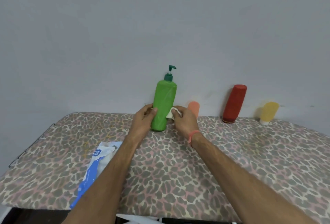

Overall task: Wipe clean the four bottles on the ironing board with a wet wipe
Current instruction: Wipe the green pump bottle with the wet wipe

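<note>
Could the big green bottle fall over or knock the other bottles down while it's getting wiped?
Maybe. The green pump bottle is tall and tilted; only the left hand steadies it while the right hand presses the wet wipe against its side. A hard rub could tip it. The small orange bottle stands right behind the right hand and might get bumped.

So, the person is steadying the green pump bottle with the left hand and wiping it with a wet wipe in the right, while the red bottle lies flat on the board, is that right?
Not quite: the head view shows the red bottle standing upright on its cap by the wall. Otherwise correct: the left hand holds the green pump bottle, and the right hand presses the wet wipe against it.
</note>
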